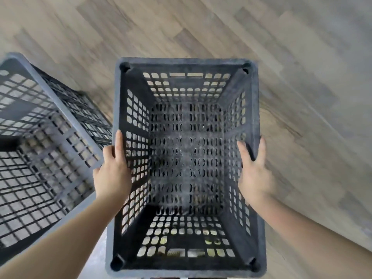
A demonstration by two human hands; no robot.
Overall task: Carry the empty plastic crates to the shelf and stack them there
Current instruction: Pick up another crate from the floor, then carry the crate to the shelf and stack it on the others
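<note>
An empty dark grey plastic crate [186,63] with perforated walls and floor fills the middle of the head view, seen from straight above. My left hand [112,172] grips its left rim, thumb inside and fingers outside. On the right rim sits my right hand [254,174], thumb inside the wall and fingers wrapped over the edge. A second empty crate [66,109] of the same kind stands to the left, tilted in the view, its corner close to my left hand. No shelf is in view.
Grey-brown wood-plank floor [221,27] spreads beyond and to the right of the held crate. The second crate takes up the left side, cut off by the frame edge.
</note>
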